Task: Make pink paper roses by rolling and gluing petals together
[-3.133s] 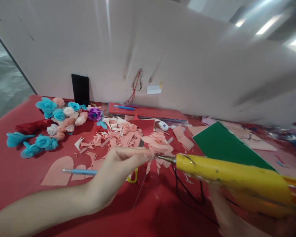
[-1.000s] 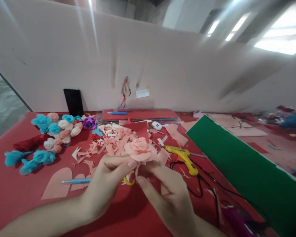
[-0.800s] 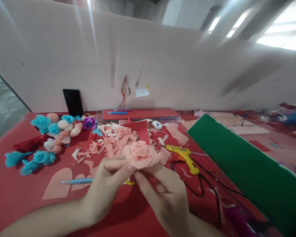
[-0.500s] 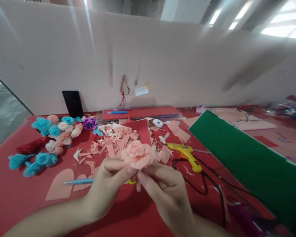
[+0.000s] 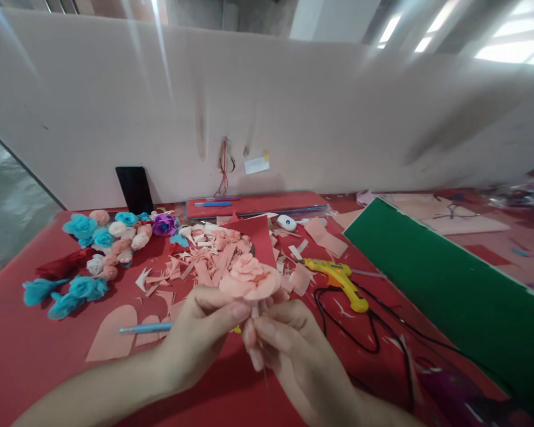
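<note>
A pink paper flower (image 5: pixel 250 277) with layered petals is held upright between both hands over the red table (image 5: pixel 231 391). My left hand (image 5: pixel 204 329) pinches its underside from the left, thumb near the base. From the right, the fingers of my right hand (image 5: pixel 289 338) close round the short stem below the petals. Beneath the hands hangs a thin strand, too faint to identify. Behind the flower lies a heap of pink paper scraps (image 5: pixel 204 255). A yellow glue gun (image 5: pixel 338 279) with a black cord rests right of my right hand. Left of my left hand are a blue pen (image 5: pixel 145 328) and a rounded pink paper piece (image 5: pixel 113 332).
Blue, white, pink and purple paper flowers (image 5: pixel 102 237) cluster at the left. A black phone (image 5: pixel 134 188) leans on the white partition (image 5: pixel 320 118). A green board (image 5: pixel 440 302) slants across the right side. A white oval object (image 5: pixel 286 222) lies behind the scraps.
The flower has tipped back, showing more of its outer petals and the stem beneath. My right hand has moved slightly lower along the stem. The view has shifted a little.
</note>
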`<act>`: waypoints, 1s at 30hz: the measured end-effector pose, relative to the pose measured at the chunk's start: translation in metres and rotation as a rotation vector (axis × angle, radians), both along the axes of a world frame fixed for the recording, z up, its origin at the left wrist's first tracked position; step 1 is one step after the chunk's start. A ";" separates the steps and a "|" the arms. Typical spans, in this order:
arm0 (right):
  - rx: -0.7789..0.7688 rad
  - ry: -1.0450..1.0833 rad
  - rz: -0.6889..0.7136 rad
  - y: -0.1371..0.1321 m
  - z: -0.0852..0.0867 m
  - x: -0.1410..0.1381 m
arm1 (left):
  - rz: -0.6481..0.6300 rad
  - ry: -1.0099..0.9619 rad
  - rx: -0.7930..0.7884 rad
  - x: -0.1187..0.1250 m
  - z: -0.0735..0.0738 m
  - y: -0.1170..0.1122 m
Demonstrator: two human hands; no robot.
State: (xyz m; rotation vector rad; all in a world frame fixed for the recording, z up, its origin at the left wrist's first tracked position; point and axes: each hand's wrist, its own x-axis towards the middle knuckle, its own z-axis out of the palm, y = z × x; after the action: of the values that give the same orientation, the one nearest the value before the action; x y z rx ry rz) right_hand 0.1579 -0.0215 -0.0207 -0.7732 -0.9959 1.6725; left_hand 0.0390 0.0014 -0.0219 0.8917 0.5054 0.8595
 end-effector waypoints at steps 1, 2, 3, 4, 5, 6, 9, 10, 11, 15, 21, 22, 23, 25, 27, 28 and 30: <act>-0.018 0.016 0.004 0.000 0.001 -0.001 | -0.002 -0.003 0.000 0.000 0.000 0.000; -0.035 0.029 0.010 0.000 0.002 -0.001 | -0.005 -0.007 0.000 0.000 0.001 0.000; -0.048 0.042 0.018 0.000 0.002 -0.002 | -0.017 -0.012 0.001 0.001 0.001 0.000; -0.058 0.059 0.027 0.000 0.002 -0.002 | -0.030 -0.020 0.000 0.001 0.002 0.001; -0.069 0.077 0.037 -0.001 0.002 -0.002 | -0.045 -0.032 -0.006 0.001 0.002 0.001; -0.080 0.098 0.049 -0.001 0.002 -0.003 | -0.063 -0.048 -0.015 0.001 0.003 0.001; -0.127 0.157 0.093 -0.001 0.001 -0.003 | -0.110 -0.110 -0.053 0.001 0.003 0.003; -0.145 0.171 0.110 -0.001 0.000 -0.003 | -0.123 -0.127 -0.064 0.000 0.003 0.004; -0.160 0.181 0.125 -0.001 0.000 -0.004 | -0.131 -0.135 -0.074 0.000 0.002 0.004; -0.175 0.231 0.170 -0.001 -0.002 -0.005 | -0.124 -0.125 -0.078 -0.001 0.000 0.005; -0.169 0.322 0.205 -0.002 -0.001 -0.006 | -0.121 -0.118 -0.054 -0.004 -0.004 0.005; -0.172 0.335 0.214 -0.002 -0.001 -0.007 | -0.133 -0.118 -0.042 -0.004 -0.005 0.006; -0.175 0.351 0.227 -0.003 -0.001 -0.007 | -0.154 -0.123 -0.033 -0.004 -0.007 0.007; -0.181 0.376 0.260 -0.003 -0.001 -0.008 | -0.204 -0.145 -0.017 -0.004 -0.010 0.009; -0.191 0.393 0.286 -0.004 -0.002 -0.009 | -0.238 -0.179 0.001 -0.004 -0.013 0.011; -0.197 0.391 0.291 -0.004 -0.002 -0.009 | -0.245 -0.192 0.014 -0.004 -0.014 0.012; -0.196 0.391 0.299 -0.004 -0.003 -0.010 | -0.235 -0.217 0.053 -0.003 -0.017 0.013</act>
State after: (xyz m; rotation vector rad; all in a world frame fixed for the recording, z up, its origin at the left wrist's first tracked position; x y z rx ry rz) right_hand 0.1480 -0.0251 -0.0239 -0.4059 -0.7012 2.1040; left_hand 0.0356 0.0149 -0.0385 0.8749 0.1849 0.7458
